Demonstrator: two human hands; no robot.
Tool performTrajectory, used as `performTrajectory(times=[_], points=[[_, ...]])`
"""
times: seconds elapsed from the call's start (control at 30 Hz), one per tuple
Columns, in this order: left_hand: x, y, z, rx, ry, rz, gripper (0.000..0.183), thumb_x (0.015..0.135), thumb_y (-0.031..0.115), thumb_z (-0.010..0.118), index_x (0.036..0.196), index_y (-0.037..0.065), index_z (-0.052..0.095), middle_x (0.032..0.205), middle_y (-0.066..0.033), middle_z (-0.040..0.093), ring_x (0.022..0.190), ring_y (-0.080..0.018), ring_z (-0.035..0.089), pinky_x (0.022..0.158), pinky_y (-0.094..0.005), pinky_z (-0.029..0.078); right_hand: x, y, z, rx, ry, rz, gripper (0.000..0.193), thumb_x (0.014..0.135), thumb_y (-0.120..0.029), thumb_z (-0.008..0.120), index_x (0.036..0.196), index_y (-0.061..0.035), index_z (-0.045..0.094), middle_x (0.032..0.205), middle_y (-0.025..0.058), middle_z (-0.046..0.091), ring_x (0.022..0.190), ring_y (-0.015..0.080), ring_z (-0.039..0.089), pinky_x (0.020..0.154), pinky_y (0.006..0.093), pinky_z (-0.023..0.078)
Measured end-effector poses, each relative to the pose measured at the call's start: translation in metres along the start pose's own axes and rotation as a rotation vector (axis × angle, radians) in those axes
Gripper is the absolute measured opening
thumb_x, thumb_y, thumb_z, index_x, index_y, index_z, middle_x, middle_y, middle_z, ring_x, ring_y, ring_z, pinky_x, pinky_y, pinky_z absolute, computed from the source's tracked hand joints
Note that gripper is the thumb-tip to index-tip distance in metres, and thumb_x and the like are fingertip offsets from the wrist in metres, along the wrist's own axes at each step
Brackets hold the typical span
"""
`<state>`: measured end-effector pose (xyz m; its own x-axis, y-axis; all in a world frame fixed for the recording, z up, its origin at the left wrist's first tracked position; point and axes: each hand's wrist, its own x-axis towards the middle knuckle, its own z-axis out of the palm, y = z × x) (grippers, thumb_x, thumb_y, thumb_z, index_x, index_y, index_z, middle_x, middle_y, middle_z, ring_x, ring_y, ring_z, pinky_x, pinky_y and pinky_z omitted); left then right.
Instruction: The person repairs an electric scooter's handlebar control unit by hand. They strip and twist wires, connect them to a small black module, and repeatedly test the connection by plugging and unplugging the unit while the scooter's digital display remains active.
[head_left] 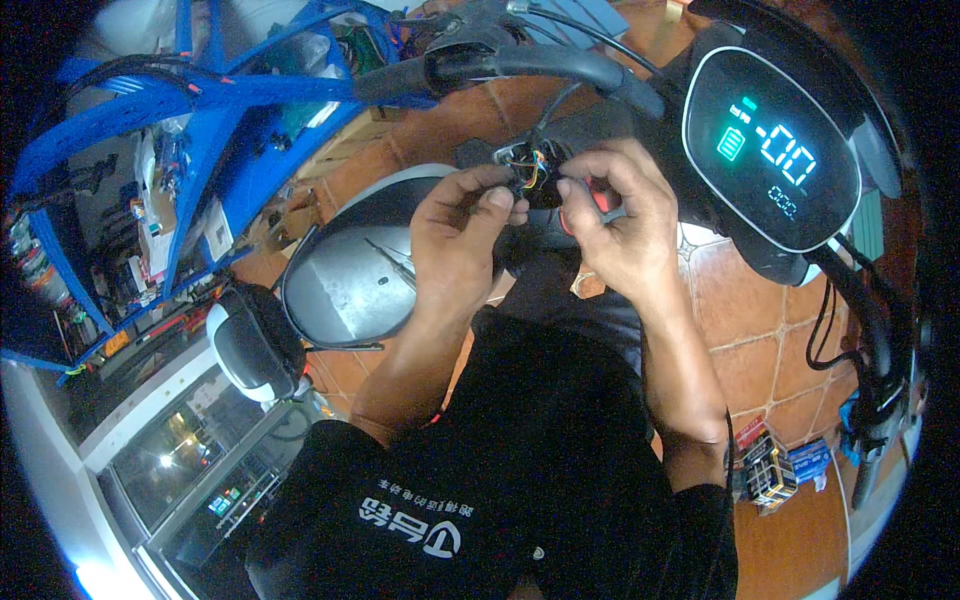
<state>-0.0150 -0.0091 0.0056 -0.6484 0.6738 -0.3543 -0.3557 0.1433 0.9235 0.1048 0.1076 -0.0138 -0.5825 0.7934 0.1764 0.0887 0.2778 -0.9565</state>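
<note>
Between my hands is a small black housing point(547, 190), open on top, with several thin coloured wires point(535, 165) bunched inside. A black cable point(556, 108) runs up from it toward the handlebar point(520, 62). At its left side, my left hand point(462, 222) is closed, thumb and forefinger pinching its edge or a wire; which one I cannot tell. My right hand point(628, 215) is closed at its right side. A red-handled tool point(600, 200) shows in that hand's grip, its working end hidden by the fingers.
At the upper right a lit display point(772, 150) is mounted on the electric scooter. The grey scooter seat point(350, 285) lies left of my left forearm. Blue shelving point(215, 150) with loose parts fills the upper left. Small boxes point(770, 475) sit at lower right, near tiled floor point(735, 300).
</note>
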Motion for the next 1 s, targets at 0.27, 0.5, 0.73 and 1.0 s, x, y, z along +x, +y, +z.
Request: performTrajectory(times=[0.27,0.5,0.73,1.0], points=[[-0.003,0.002,0.003,0.121,0.039,0.011,0.021,0.088,0.001,0.063,0.108,-0.007,0.060,0.096,-0.0110,0.066,0.085,-0.0146,0.064,0.079,-0.0267,0.052,-0.016,-0.015,0.006,0.339,-0.160,0.571,0.020,0.088,-0.012,0.063,0.100,0.0043,0.065,0.070,0.0077,0.066,0.053,0.0115,0.057,0.050,0.0244,0.046],[-0.004,-0.001,-0.001,0.252,0.007,0.097,0.021,0.088,-0.001,0.062,0.108,-0.005,0.060,0.099,-0.0086,0.065,0.088,-0.0125,0.062,0.080,-0.0253,0.050,-0.012,-0.013,0.011,0.534,-0.220,0.770,0.028,0.097,-0.021,0.054,0.108,0.0030,0.063,0.067,0.0054,0.063,0.049,0.0090,0.053,0.046,0.0226,0.044],[-0.003,-0.011,-0.003,0.289,-0.029,0.210,0.023,0.086,-0.003,0.062,0.109,-0.003,0.061,0.103,-0.0088,0.063,0.094,-0.0139,0.060,0.083,-0.0273,0.048,-0.009,-0.017,0.019,0.573,-0.177,0.820,0.025,0.097,-0.022,0.054,0.099,0.0013,0.064,0.065,0.0040,0.062,0.047,0.0068,0.049,0.043,0.0214,0.041],[0.000,-0.015,-0.010,0.399,-0.054,0.210,0.029,0.079,0.002,0.068,0.108,-0.003,0.063,0.102,-0.0130,0.064,0.093,-0.0168,0.062,0.081,-0.0291,0.050,-0.008,-0.016,0.030,0.594,-0.051,0.845,0.023,0.094,-0.021,0.059,0.089,-0.0001,0.065,0.066,0.0018,0.063,0.049,0.0056,0.049,0.045,0.0204,0.038]])
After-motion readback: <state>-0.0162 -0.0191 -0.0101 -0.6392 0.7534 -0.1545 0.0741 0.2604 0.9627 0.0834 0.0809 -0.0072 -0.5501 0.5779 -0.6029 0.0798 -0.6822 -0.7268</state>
